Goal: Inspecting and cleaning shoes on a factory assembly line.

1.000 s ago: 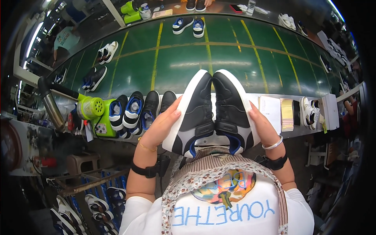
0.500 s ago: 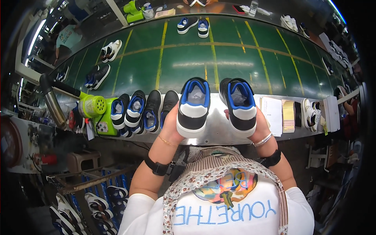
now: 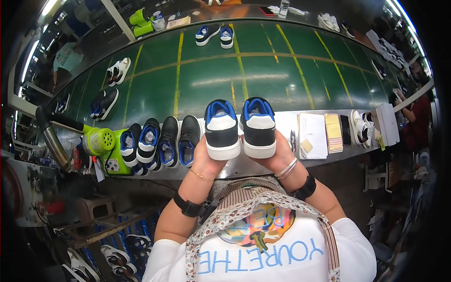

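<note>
My left hand (image 3: 206,159) grips a black sneaker (image 3: 222,131) with a white heel patch, white sole and blue lining. A matching sneaker (image 3: 259,130) is in my right hand (image 3: 280,155). Both heels face me, side by side with a narrow gap, above the metal ledge (image 3: 239,168). The undersides of the shoes are hidden, and so are most of my fingertips. Left of my left hand, several black shoes (image 3: 169,141) stand in a row on the ledge, some with blue lining and paper stuffing.
A green blower (image 3: 101,141) with a metal nozzle stands at the left. Right of my hands lie papers (image 3: 312,136), a yellow pad (image 3: 334,133) and white sneakers (image 3: 359,128). More shoes (image 3: 213,35) sit on the green conveyor belt (image 3: 197,89). A person (image 3: 416,105) is at the far right.
Both hands have brought the two sneakers closer together, the right one moving left. Their heels now face me more squarely. The whole view has shifted a little.
</note>
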